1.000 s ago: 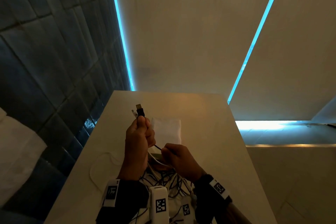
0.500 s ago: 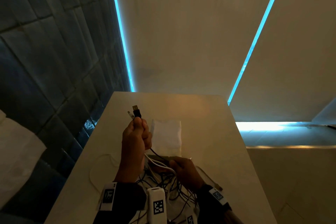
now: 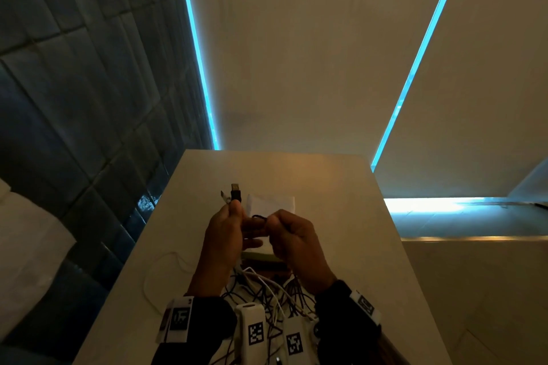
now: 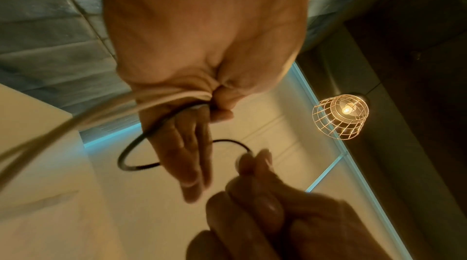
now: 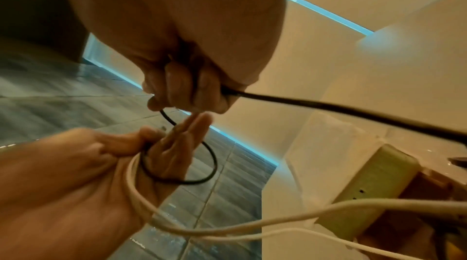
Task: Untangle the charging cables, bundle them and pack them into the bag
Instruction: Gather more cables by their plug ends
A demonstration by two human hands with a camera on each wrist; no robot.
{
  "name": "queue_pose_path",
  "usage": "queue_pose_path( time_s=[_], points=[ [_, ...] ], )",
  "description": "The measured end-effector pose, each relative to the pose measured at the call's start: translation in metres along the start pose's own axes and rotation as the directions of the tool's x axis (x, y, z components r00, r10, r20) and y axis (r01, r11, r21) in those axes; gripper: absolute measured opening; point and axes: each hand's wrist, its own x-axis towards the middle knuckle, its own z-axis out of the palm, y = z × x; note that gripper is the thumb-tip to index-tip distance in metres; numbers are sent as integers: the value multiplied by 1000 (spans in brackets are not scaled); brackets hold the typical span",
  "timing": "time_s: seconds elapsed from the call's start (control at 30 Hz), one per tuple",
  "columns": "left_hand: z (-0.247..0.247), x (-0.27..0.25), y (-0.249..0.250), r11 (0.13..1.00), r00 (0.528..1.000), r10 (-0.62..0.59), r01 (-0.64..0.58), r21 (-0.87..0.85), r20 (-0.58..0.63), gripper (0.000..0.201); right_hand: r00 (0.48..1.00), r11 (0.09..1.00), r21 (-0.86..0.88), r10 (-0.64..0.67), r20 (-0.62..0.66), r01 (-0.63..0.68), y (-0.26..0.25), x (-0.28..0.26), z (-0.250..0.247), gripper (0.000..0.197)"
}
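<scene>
From the head view, both hands are raised above the table (image 3: pixel 341 187). The left hand (image 3: pixel 225 234) pinches two cable ends between thumb and forefinger, so a black plug (image 3: pixel 235 193) and a white plug (image 3: pixel 226 197) stick up past its fingertips. The right hand (image 3: pixel 293 241) is just beside it, fingers curled around the black cable (image 3: pixel 258 217), which arches between the two hands. A tangle of cables (image 3: pixel 267 290) lies on the table under the wrists, and a white bag (image 3: pixel 272 201) lies flat beyond the hands.

In the left wrist view, the left hand (image 4: pixel 202 48) grips the white cable (image 4: pixel 161 100) and the black cable (image 4: pixel 131 154), which loops round its outstretched fingers (image 4: pixel 187 150) to the right hand (image 4: pixel 265 194).

In the right wrist view, the right hand (image 5: pixel 182 44) is closed on the black cable (image 5: pixel 328 107), which loops to the left hand (image 5: pixel 88 164).
</scene>
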Motion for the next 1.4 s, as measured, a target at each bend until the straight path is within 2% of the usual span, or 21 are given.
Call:
queue_pose_path(
  time_s=[0.1, 0.2, 0.27, 0.43, 0.63, 0.8, 1.07, 1.4],
  points=[
    [2, 0, 0, 994, 1000, 7, -5, -110, 11, 35, 991, 995, 76, 49, 121, -58, 1, -4, 5, 23],
    [3, 1, 1, 942, 999, 4, 7, -334, 32, 36, 973, 988, 28, 142, 184, -150, 12, -6, 4, 30],
    [5, 2, 0, 914, 999, 28, -19, -406, 16, 36, 964, 984, -15, 179, 195, -180, 19, -6, 2, 37],
    [4, 8, -3, 912, 991, 134, -124, -391, -1, 37, 971, 988, -36, 155, 180, -151, 28, -8, -2, 30],
    [1, 4, -2, 910, 982, 177, -137, -391, 69, 36, 982, 979, -140, 161, 103, -146, 46, -10, -8, 31],
    [4, 3, -1, 924, 980, 185, -148, -351, 74, 35, 983, 960, -238, 168, 72, -146, 58, -9, -16, 32],
    [5, 4, 1, 936, 981, 179, -145, -321, 80, 36, 978, 934, -302, 206, 24, -189, 85, -10, -27, 34],
    [1, 5, 5, 931, 980, 183, -145, -333, 84, 36, 971, 920, -318, 240, -5, -229, 113, -16, -40, 41]
  ],
)
